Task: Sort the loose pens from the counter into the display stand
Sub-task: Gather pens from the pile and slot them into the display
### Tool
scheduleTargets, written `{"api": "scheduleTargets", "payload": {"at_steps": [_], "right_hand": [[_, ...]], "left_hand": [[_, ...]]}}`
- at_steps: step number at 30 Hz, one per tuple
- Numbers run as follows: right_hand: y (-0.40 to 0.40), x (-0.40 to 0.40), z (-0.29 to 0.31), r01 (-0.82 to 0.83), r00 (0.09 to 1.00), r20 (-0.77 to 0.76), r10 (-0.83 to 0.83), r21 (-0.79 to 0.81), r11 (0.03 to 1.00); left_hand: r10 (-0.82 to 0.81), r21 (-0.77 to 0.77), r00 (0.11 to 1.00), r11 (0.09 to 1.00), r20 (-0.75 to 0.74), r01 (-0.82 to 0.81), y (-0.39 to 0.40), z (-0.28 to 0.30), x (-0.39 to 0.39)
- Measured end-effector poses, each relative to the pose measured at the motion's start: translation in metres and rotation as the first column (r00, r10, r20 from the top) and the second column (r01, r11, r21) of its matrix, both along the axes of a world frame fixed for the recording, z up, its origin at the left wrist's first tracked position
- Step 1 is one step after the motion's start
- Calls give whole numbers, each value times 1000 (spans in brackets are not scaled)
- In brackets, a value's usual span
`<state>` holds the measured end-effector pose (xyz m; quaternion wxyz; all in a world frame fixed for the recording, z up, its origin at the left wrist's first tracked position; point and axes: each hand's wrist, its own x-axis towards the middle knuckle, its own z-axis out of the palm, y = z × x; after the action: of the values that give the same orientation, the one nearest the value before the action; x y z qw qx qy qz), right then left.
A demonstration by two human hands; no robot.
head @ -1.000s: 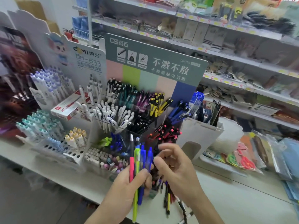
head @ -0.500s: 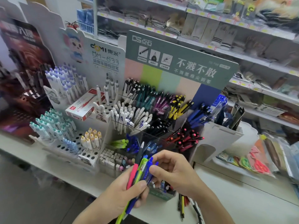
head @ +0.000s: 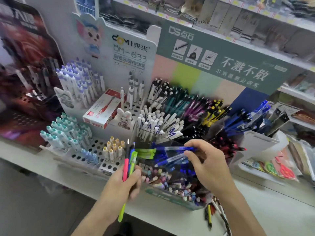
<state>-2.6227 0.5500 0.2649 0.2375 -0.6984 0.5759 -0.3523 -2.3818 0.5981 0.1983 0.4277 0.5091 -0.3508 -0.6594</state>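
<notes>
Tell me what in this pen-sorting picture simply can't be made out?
All in the head view:
- Lower ends of the red, green and blue pens: hidden inside the left hand.
- Tip of the translucent blue pen: covered by the right hand.
- Loose pens on the white counter: partly cut off by the bottom edge.
- Small print on the grey-green display sign: motion-blurred.

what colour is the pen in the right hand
Blue, with a clear barrel; head view shows it.
</notes>
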Motion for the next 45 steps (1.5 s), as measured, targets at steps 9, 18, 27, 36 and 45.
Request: {"api": "scheduleTargets", "payload": {"at_steps": [9,18,27,36,45], "right_hand": [[0,15,-11,44,978,-195,-80,-181,982],[24,0,11,47,974,-214,-70,-110,993],[3,22,4,4,953,-302,-29,-85,996],[-20,39,5,-59,919,-392,37,-45,997],[-27,50,9,32,858,-509,69,186,982]], "left_hand": [[58,27,994,998,-91,-55,-12,-1,-5],[153,116,964,985,-215,-131,-44,-11,-30],[193,0,978,981,-77,-194,-49,-12,-32],[211,-66,977,975,-29,-213,-46,-11,-30],[308,-101,948,948,76,-300,-42,-19,-20]]}}
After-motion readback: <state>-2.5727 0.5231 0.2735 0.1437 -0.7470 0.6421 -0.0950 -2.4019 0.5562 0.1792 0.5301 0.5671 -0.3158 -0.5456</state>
